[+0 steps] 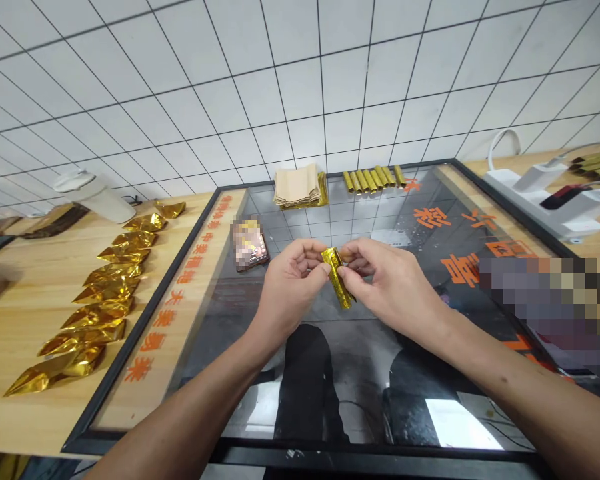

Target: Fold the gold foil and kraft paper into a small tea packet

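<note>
A small gold foil packet (340,278) is held between both hands above a glossy dark glass tabletop (360,347). My left hand (290,283) pinches its upper left edge with curled fingers. My right hand (385,280) grips the packet from the right, fingers closed on it. The packet is narrow and tilted, its lower end pointing down to the right.
A row of several filled gold foil pouches (97,293) lies on the wooden surface at left. A stack of tan paper sheets on gold foil (297,187) and several folded gold packets (373,179) sit at the far edge. A white device with cable (545,190) stands at right.
</note>
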{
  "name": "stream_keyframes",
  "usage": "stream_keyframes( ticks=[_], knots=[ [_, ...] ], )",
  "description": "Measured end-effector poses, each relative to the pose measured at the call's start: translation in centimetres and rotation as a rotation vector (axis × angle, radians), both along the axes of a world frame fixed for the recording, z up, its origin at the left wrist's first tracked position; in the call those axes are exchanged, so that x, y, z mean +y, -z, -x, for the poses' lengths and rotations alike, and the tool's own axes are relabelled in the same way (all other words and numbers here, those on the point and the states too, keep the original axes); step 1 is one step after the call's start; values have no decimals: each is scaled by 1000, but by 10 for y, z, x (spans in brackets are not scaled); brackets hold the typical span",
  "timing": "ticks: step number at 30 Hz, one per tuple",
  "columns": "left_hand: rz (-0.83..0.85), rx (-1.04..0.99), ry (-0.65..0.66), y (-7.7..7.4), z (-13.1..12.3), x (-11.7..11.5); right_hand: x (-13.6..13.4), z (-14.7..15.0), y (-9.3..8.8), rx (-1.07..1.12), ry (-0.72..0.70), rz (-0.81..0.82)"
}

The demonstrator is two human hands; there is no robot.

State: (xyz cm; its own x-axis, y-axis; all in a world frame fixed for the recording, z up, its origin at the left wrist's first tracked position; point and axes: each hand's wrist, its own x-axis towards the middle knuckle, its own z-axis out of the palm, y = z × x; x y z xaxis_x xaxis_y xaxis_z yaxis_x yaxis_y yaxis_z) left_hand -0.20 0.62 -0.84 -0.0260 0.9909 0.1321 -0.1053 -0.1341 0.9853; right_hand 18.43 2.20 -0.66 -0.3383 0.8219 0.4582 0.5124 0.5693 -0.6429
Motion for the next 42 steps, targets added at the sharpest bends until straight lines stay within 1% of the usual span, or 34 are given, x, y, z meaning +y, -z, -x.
stream_keyframes(
  ticks=[5, 10, 19, 21, 26, 32, 36, 42],
  knots=[
    [-7, 16, -6, 0, 0, -1, 0, 2, -3, -17, 41, 13],
    [-19, 47, -17, 1, 0, -1, 0, 0, -1, -59, 48, 14],
    [-17, 96, 22, -1, 1, -4, 2, -1, 4, -111, 31, -71],
    [-16, 138, 4, -2, 2, -5, 2, -1, 4, -108, 33, -84],
    [-72, 254, -70, -5, 2, -6, 0, 0, 4, -106, 29, -100],
    [-38, 198, -60, -8, 0, -6, 0, 2, 3, -101, 11, -104],
    [-13, 212, -67, -7, 0, -5, -2, 2, 4, -112, 13, -107],
    [13, 259, -57, -2, 4, -3, -4, 3, 6, -125, 7, -120]
  ],
)
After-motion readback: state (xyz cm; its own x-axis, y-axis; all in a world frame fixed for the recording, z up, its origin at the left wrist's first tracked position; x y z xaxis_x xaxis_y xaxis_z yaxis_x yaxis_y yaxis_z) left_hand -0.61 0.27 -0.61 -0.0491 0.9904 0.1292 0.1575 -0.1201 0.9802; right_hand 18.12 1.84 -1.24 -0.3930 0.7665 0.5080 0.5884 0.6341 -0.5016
